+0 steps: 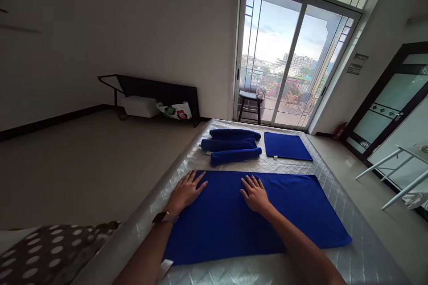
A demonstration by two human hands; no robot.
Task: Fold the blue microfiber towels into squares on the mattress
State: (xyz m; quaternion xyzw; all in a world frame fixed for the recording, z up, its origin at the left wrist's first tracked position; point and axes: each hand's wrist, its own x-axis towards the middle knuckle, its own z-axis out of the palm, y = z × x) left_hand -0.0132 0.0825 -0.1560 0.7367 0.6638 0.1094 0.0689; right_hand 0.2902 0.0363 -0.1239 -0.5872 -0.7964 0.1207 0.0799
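A large blue towel lies spread flat on the quilted silver mattress. My left hand rests flat at the towel's far left corner, fingers apart, a watch on its wrist. My right hand lies flat on the towel near its far edge, fingers stretched out. Neither hand holds anything. Beyond the towel lie three rolled blue towels side by side and a folded blue towel to their right.
A polka-dot pillow sits at the near left. A dark low rack with a box and bag stands by the wall. Sliding glass doors open onto a balcony with a stool. White frame legs stand at the right.
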